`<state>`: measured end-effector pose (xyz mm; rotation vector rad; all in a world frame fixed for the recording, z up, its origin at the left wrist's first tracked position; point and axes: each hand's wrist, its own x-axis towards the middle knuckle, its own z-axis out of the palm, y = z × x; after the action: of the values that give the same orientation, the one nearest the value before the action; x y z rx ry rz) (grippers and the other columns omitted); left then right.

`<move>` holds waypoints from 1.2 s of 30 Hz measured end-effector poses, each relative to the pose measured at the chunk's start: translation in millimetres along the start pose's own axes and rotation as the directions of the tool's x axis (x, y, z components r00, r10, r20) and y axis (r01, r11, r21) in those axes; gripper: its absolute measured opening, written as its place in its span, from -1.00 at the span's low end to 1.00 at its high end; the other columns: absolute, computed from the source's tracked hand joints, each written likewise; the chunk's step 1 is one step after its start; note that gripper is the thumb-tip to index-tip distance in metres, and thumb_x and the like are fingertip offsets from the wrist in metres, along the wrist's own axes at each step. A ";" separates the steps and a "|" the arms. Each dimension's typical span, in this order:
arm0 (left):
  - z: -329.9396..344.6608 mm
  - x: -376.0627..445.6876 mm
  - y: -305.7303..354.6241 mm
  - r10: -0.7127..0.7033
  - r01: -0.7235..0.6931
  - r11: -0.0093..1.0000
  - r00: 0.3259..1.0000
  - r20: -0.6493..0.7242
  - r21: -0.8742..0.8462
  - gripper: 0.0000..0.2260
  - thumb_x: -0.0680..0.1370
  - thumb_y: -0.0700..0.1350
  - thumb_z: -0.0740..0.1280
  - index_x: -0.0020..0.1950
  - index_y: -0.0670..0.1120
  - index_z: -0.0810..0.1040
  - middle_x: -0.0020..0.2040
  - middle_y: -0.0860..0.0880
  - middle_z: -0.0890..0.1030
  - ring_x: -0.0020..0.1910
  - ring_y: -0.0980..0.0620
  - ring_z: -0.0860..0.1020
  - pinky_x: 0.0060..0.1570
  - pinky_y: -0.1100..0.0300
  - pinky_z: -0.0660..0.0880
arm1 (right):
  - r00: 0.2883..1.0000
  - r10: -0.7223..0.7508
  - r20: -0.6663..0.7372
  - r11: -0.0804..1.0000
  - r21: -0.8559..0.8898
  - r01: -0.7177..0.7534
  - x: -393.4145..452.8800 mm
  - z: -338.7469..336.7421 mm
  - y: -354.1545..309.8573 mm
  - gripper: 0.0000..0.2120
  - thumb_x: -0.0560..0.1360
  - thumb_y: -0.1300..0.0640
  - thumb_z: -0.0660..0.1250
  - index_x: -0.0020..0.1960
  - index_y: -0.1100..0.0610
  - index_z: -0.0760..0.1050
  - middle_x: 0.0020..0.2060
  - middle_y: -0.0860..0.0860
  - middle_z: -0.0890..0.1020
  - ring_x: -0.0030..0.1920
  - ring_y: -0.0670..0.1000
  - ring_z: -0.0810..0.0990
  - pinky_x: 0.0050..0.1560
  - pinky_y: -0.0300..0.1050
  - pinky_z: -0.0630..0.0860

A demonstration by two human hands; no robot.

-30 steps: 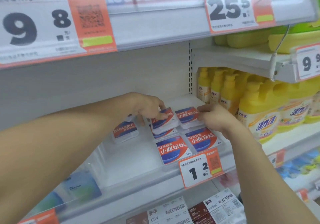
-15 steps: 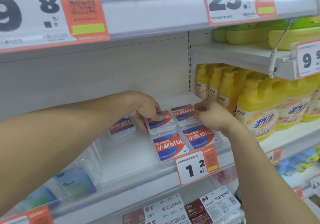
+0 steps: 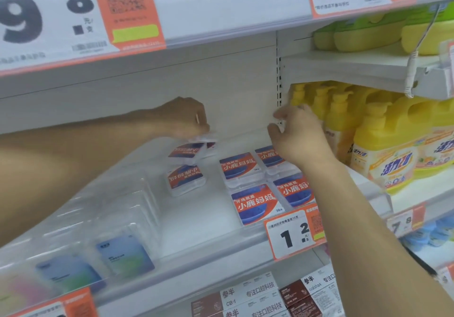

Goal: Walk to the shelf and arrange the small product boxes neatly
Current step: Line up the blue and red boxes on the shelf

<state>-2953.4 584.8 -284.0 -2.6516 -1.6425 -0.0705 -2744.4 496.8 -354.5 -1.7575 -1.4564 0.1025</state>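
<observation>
White back panel (image 3: 196, 78) rises behind the shelf (image 3: 196, 218). Right of it stand yellow bottles (image 3: 388, 149). Price tags (image 3: 73, 17) hang above, evenly lit.

head cam | faces forward, slightly down | close to shelf (image 3: 211, 221)

**Open room on the shelf, and what crowds it**

Between my hands the white shelf (image 3: 196, 218) lies bare back to its rear wall. Small boxes (image 3: 254, 205) cluster to the right; yellow bottles (image 3: 390, 149) wall off that side. Clear packs (image 3: 122, 253) block the left. The upper shelf's price strip (image 3: 81, 22) overhangs.
</observation>
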 end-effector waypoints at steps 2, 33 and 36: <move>3.4 -0.9 -18.4 -0.108 0.096 0.993 0.976 0.187 0.074 -0.53 0.53 0.15 0.31 0.38 0.00 0.39 0.37 -0.04 0.42 0.28 -0.04 0.42 0.20 0.14 0.38 | 0.990 -0.090 0.108 0.994 0.063 0.084 -0.1 10.7 -27.2 -0.71 0.58 0.10 0.28 0.28 0.12 0.52 0.18 0.08 0.59 0.12 0.08 0.58 0.10 -0.07 0.55; 15.8 -59.8 -108.8 -0.132 0.075 0.969 0.963 -0.236 -0.236 -0.15 0.26 0.04 0.59 0.46 -0.10 0.31 0.22 -0.04 0.36 0.08 0.07 0.37 0.06 0.27 0.31 | 0.877 -0.028 0.480 1.000 0.017 0.023 -21.8 109.2 -109.3 -0.39 0.18 0.22 0.60 0.19 0.14 0.51 0.07 0.00 0.58 0.13 0.06 0.59 -0.09 -0.23 0.47; 14.0 -68.2 -107.2 -0.108 0.009 0.956 0.939 -0.325 -0.293 -0.11 0.26 -0.06 0.60 0.50 -0.10 0.26 0.27 -0.05 0.33 0.17 0.05 0.40 0.09 0.29 0.35 | 0.967 -0.037 0.252 0.975 0.221 -0.020 -17.9 97.2 -114.9 -0.48 0.31 0.26 0.51 0.26 0.18 0.54 0.12 0.06 0.62 0.11 0.06 0.61 -0.08 -0.28 0.42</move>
<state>-3079.4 572.2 -302.0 -2.5816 -1.6998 -0.7795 -2892.0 531.5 -353.2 -1.5979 -1.5668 0.4846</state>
